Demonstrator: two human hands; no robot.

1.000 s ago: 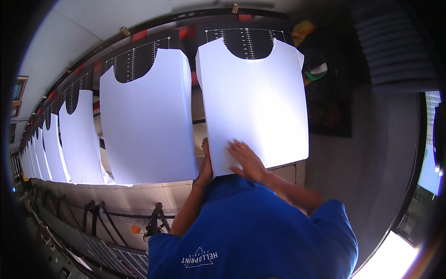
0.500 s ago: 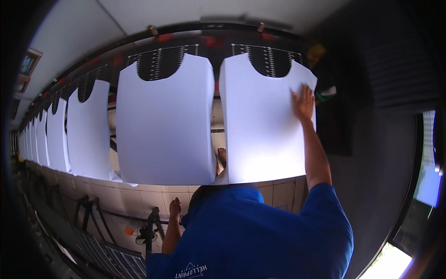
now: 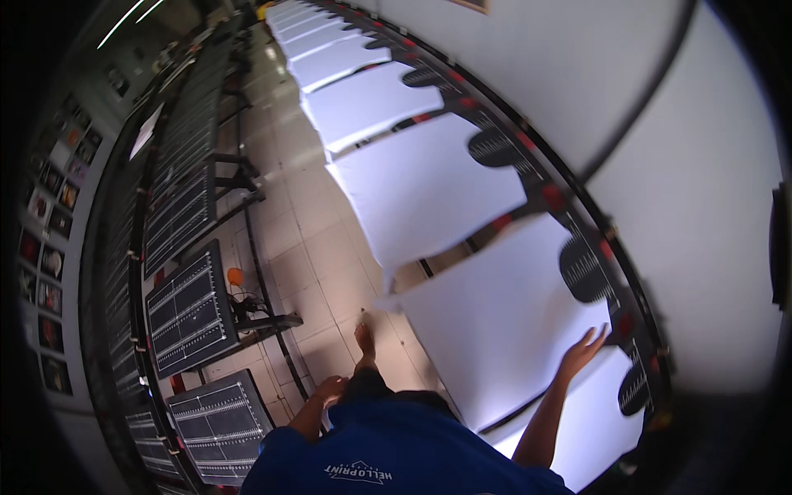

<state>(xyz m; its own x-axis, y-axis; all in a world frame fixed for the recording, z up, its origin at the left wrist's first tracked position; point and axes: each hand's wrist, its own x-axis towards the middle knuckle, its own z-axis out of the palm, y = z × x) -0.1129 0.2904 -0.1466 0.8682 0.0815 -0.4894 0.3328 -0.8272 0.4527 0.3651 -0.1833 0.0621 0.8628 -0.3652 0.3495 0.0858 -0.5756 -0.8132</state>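
My right hand (image 3: pixel 583 350), its fingers apart, is at the neck-side edge of a white cloth shirt panel (image 3: pixel 495 322) on a dark board. I cannot tell whether it touches the cloth. Beside it, partly hidden by my forearm, lies another white shirt panel (image 3: pixel 596 429). Both panels have a round neck cutout showing the ruled dark board underneath. My left hand (image 3: pixel 332 388) hangs low by my leg with nothing seen in it; its fingers look loose.
More white shirt panels (image 3: pixel 437 186) run in a row toward the far end beside a pale wall (image 3: pixel 693 107). On the left stands a row of bare dark boards (image 3: pixel 219 425) with white rulings. Tiled floor (image 3: pixel 301 268) lies between the rows, with an orange object (image 3: pixel 235 276).
My view has swung left along the row. My right hand has come off the face of the end panel and moved toward the neighbouring panel. The left hand still hangs low.
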